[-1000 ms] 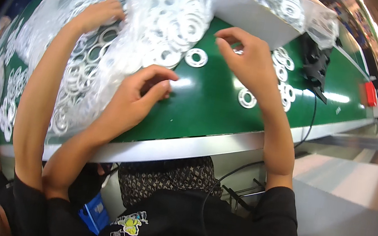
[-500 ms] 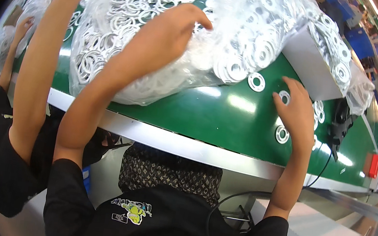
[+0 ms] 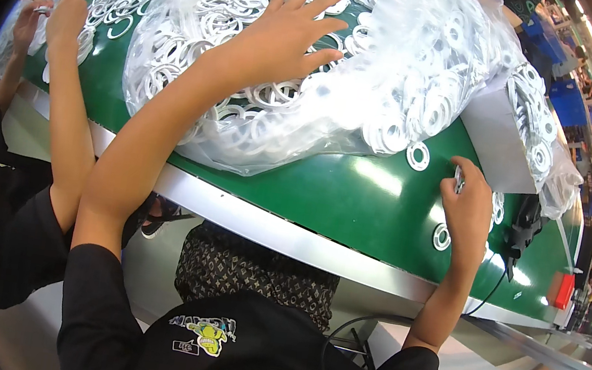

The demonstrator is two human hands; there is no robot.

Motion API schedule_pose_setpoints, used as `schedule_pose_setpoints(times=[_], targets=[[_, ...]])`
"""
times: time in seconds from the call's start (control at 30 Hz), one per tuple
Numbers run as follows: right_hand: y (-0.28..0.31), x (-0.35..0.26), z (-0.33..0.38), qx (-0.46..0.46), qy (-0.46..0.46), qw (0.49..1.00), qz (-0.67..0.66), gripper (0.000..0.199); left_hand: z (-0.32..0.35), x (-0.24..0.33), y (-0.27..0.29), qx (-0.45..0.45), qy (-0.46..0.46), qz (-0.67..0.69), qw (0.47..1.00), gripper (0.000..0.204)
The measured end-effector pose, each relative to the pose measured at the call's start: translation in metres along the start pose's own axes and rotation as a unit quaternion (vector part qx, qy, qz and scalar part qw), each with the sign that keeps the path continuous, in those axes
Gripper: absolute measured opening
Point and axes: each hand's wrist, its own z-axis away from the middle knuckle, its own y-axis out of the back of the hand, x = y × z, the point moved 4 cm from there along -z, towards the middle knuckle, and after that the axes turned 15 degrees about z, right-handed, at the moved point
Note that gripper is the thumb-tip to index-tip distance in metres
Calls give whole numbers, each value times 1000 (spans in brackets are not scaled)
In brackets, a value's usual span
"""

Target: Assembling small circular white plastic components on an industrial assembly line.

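My left hand (image 3: pixel 286 36) is open, its fingers spread over a heap of thin white rings (image 3: pixel 165 64) lying in an opened clear plastic bag (image 3: pixel 239 156). To the right, my right hand (image 3: pixel 469 202) pinches a flat white ring (image 3: pixel 459 178) on edge between thumb and fingers, just above the green tabletop (image 3: pixel 324 197). Close to that hand lie a loose white ring (image 3: pixel 417 156) by the bag and another ring (image 3: pixel 441 237) nearer the table's front. More wide flat rings (image 3: pixel 427 116) show through the bag's right part.
A white box (image 3: pixel 498 145) full of rings stands behind my right hand. Beside it is a black device (image 3: pixel 525 223) with a cable, and a red object (image 3: pixel 563 291) sits at the table's right end. On the left, a co-worker's hand (image 3: pixel 67 20) works by scattered rings (image 3: pixel 117 5).
My right hand has closed on the ring that lay under its fingers and lifted it on edge. My left hand has spread its fingers over the heap. The co-worker's near arm has drawn back toward the left.
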Motion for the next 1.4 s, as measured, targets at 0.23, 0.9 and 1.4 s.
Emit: schedule_pose_setpoints(times=[0.23, 0.9, 1.4], targets=[[-2, -1, -9, 22, -13, 994, -104, 21, -6, 14, -24, -68, -46, 182, 980, 34], [-20, -8, -14, 0, -26, 832, -554, 27, -63, -49, -51, -44, 10, -99, 994, 24], [-15, -7, -9, -101, -10, 716, -690, 32, -54, -38, -4, 137, 126, 133, 973, 30]])
